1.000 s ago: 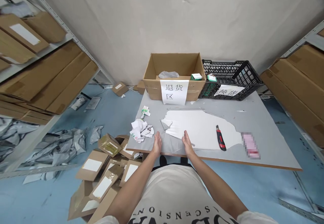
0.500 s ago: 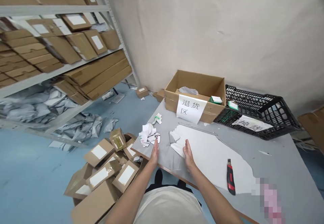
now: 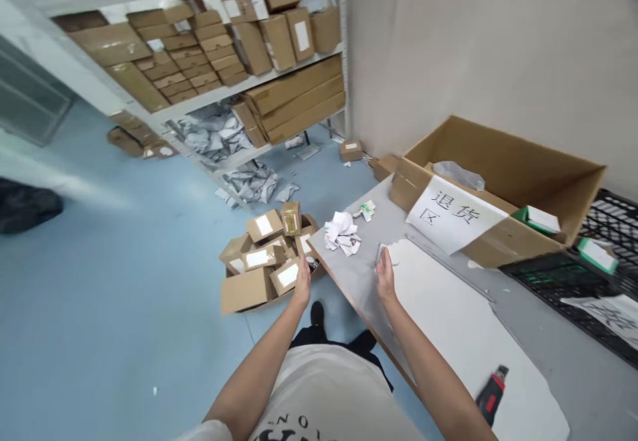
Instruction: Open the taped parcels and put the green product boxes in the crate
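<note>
Cardboard parcels (image 3: 249, 288), crumpled paper (image 3: 341, 231) on table (image 3: 359, 281), right forearm (image 3: 423, 354) overlapping knife (image 3: 490, 398)

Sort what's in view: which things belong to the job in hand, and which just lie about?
Probably the job, nearest the left hand and right hand:
white sheet
crumpled paper
floor boxes

Apparently lying about:
knife
grey bags
shelf boxes
</note>
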Demonstrator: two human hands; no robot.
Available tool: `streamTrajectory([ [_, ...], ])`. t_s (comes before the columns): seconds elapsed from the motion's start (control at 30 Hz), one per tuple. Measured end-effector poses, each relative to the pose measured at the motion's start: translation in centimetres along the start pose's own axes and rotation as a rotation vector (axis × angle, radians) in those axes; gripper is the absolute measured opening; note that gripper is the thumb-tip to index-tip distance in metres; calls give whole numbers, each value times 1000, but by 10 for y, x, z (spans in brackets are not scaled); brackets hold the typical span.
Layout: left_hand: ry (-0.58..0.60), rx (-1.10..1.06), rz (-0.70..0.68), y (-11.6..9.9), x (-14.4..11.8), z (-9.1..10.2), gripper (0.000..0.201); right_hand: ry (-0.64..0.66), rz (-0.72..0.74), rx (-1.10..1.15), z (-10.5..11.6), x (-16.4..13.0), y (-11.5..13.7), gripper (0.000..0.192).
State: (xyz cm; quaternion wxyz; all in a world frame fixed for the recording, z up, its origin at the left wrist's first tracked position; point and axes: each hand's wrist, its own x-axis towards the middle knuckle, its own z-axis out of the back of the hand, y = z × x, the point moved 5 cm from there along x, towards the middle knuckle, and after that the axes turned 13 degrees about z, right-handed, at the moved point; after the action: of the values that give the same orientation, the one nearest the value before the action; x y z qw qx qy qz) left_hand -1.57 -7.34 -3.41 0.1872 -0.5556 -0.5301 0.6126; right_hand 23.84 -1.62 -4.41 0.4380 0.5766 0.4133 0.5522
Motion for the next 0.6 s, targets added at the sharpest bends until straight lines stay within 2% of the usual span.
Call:
streamTrajectory([
  [0.1,-38,-64,-26,-4,2,24,78,87,42,13,-28,9,5,83],
  [0.2,-40,-98,-128,-12,3,57,82,181,83,6,-65,18,10,80],
  [0.47,-152,-130,-258,-27,21,178,87,278,121,3,-190,28,10,78],
  [0.6,-207,-99,-238,-27,34,234,91,307,132,6,-249,19,1,80],
])
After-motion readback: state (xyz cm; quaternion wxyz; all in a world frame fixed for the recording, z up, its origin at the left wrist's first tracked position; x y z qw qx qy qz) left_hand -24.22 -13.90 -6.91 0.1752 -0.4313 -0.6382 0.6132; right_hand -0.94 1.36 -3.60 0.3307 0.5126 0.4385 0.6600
